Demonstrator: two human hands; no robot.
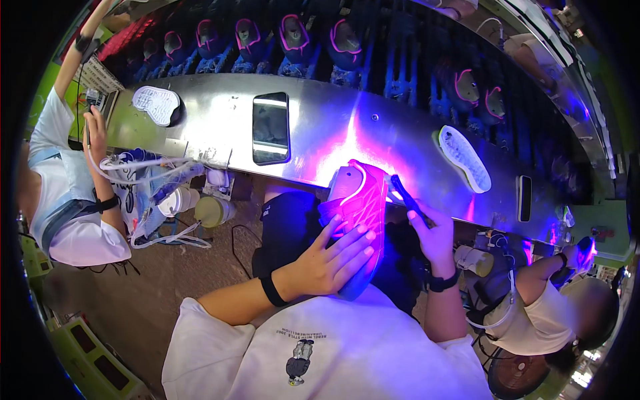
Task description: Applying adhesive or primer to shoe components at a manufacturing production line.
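Item one: a shoe [365, 217], just off the middle of our view toward four o'clock, over the lap of dark shorts; we see it glowing hot pink to red, violet at its near end, with a grey patch edged in bright pink at its twelve-o'clock end. Crossing lines pattern its side; the outline is long and tapered.

Item two: a slim, dark, straight-handled tool [402, 192], at two o'clock from the shoe's middle; we cannot tell whether its head touches the shoe.

Item three: the metal bench [207, 120], smooth and shiny, beyond the shoe from ten to three o'clock, bearing a flat black phone [271, 128] at eleven and a white, textured sole [465, 159] at two.

Item four: our left hand [331, 265], at seven o'clock from the shoe, palm down, fingers nearly straight and slightly parted, laid across it.

Item five: our right hand [432, 239], at three to four o'clock, fingers curled closely around the tool's handle, pointing it toward eleven
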